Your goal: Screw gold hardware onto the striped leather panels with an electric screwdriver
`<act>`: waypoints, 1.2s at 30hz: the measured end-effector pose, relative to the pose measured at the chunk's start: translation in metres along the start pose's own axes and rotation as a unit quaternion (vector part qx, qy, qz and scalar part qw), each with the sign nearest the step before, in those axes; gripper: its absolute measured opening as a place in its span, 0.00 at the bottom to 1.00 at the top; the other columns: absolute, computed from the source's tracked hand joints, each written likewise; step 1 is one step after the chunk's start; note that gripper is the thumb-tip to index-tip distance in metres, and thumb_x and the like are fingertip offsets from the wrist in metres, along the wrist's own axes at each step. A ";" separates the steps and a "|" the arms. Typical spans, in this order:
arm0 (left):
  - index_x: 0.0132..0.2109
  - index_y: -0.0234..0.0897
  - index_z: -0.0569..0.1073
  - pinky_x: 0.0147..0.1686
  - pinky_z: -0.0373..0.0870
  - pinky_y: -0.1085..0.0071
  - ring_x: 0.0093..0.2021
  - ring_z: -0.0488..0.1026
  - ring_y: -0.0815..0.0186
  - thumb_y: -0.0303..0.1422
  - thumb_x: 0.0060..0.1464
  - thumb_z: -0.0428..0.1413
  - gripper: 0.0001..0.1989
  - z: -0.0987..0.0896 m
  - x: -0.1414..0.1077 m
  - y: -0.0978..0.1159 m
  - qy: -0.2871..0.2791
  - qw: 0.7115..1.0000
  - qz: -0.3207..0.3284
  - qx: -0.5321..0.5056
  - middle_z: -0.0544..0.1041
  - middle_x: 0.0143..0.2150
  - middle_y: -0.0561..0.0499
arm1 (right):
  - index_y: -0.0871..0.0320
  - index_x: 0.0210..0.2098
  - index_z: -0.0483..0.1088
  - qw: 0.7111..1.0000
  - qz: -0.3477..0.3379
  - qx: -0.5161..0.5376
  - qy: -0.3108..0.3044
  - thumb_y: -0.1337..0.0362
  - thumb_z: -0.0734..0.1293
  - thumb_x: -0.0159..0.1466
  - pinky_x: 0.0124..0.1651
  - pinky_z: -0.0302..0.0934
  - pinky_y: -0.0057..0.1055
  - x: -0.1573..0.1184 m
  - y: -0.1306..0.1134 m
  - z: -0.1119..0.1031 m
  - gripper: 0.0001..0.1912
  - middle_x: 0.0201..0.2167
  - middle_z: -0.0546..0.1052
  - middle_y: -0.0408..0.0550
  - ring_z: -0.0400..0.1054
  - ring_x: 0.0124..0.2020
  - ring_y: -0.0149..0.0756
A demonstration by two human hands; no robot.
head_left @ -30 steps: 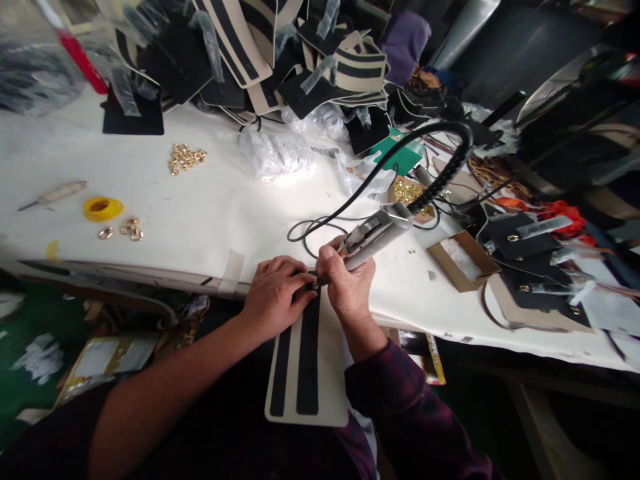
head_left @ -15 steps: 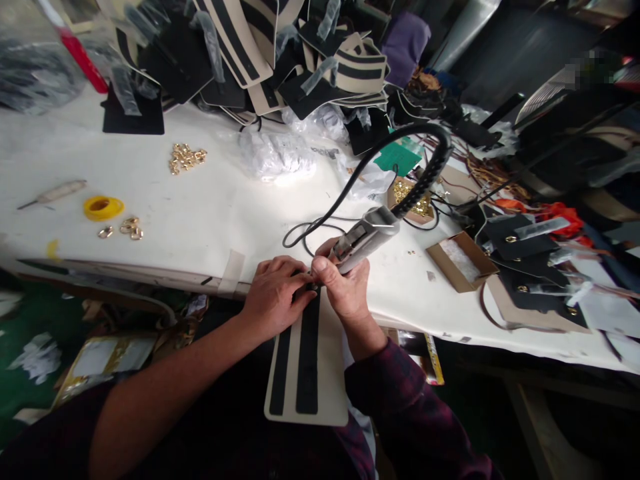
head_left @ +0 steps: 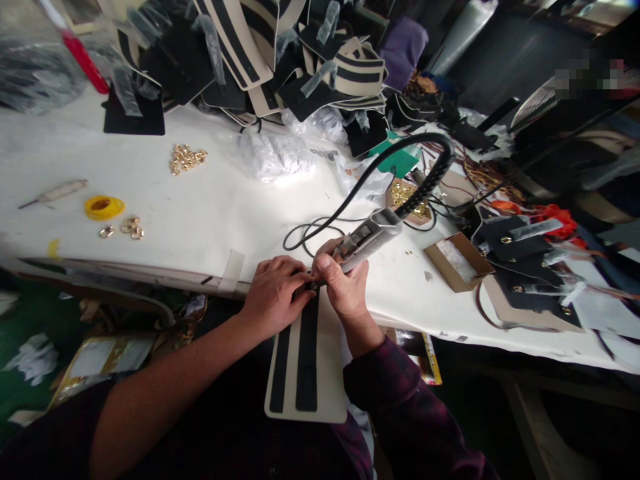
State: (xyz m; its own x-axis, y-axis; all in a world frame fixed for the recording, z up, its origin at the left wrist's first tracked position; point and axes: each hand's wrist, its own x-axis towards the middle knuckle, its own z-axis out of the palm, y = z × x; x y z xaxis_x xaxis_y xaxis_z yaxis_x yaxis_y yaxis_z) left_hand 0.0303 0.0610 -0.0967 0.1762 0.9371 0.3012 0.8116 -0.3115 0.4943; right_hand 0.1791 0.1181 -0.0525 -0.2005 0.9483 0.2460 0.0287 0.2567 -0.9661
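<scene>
Left hand (head_left: pixel 277 293): it held the upper end of the panel (head_left: pixel 331 373).
Right hand (head_left: pixel 349 288): it was gripping the tool (head_left: pixel 375 233).
Panel: it was in the lower centre of the frame.
Tape (head_left: pixel 103 212): it lay on the table (head_left: pixel 215 213), left in the frame.

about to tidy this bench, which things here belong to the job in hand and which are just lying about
In hand:
striped panel, under the left hand
corded metal tool, in the right hand

Apparently just lying about:
yellow roll
thin pointed tool
purple cloth
</scene>
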 end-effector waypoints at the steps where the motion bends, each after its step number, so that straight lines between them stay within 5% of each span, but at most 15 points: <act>1: 0.50 0.45 0.81 0.56 0.67 0.51 0.61 0.71 0.50 0.38 0.61 0.64 0.10 0.000 0.000 0.000 0.001 1.000 0.000 0.000 0.80 0.56 0.46 | 0.56 0.21 0.64 1.000 0.001 -0.002 0.006 0.48 0.74 0.63 0.28 0.60 0.30 0.000 0.000 0.001 0.24 0.21 0.68 0.42 0.63 0.24 0.32; 21: 0.50 0.45 0.80 0.57 0.66 0.51 0.62 0.71 0.50 0.37 0.63 0.62 0.10 0.002 -0.001 -0.001 0.001 1.000 0.001 0.001 0.79 0.57 0.45 | 0.55 0.21 0.63 0.999 0.038 -0.004 -0.006 0.46 0.73 0.63 0.26 0.56 0.29 -0.002 -0.005 0.008 0.25 0.19 0.65 0.40 0.58 0.22 0.29; 28: 0.51 0.47 0.80 0.56 0.66 0.52 0.60 0.71 0.52 0.38 0.63 0.63 0.10 0.000 -0.001 0.000 0.002 1.000 0.004 -0.007 0.80 0.55 0.47 | 0.56 0.26 0.68 0.999 0.013 0.032 -0.020 0.36 0.72 0.61 0.25 0.55 0.30 0.015 -0.023 -0.003 0.30 0.20 0.67 0.40 0.60 0.22 0.31; 32: 0.58 0.47 0.77 0.57 0.65 0.51 0.61 0.71 0.52 0.38 0.64 0.62 0.17 -0.001 -0.001 -0.001 -0.009 1.000 0.000 0.006 0.78 0.61 0.47 | 0.56 0.41 0.73 0.988 0.016 -0.151 0.029 0.34 0.63 0.68 0.32 0.60 0.31 0.039 -0.034 -0.028 0.29 0.25 0.71 0.42 0.66 0.27 0.35; 36: 0.65 0.44 0.72 0.58 0.65 0.50 0.61 0.71 0.50 0.38 0.63 0.62 0.24 -0.001 0.003 -0.001 -0.026 1.000 -0.005 0.014 0.77 0.63 0.46 | 0.54 0.52 0.75 0.908 0.050 -0.416 -0.029 0.43 0.60 0.74 0.43 0.63 0.36 0.056 -0.007 -0.062 0.24 0.39 0.78 0.50 0.72 0.39 0.44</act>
State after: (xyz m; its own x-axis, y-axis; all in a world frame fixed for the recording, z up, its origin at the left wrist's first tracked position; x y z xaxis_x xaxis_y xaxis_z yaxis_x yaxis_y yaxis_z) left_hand 0.0293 0.0637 -0.0960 0.1954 0.9473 0.2538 0.8287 -0.2979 0.4739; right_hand 0.2284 0.1815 -0.0275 -0.2072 0.9694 0.1317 0.7737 0.2447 -0.5844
